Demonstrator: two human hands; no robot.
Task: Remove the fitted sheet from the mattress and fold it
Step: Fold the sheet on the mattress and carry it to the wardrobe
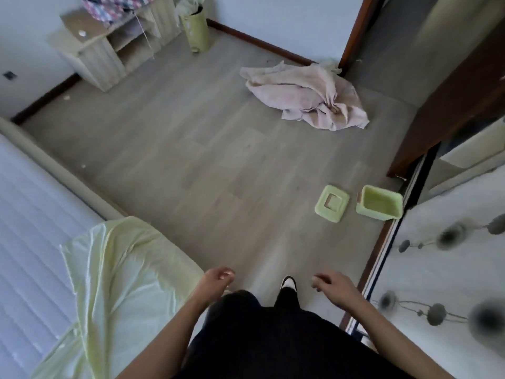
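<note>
- A person stands at the corner of the mattress (24, 228), where the pale green fitted sheet (123, 269) lies partly peeled back and bunched over that corner.
- Both hands hang loosely curled and hold nothing: the left hand (218, 279) just beside the sheet's edge, the right hand (332, 284) well apart from the mattress.
- Judged best: grip the elastic hem at the mattress corner with both hands and lift it clear, rather than dragging.
</note>
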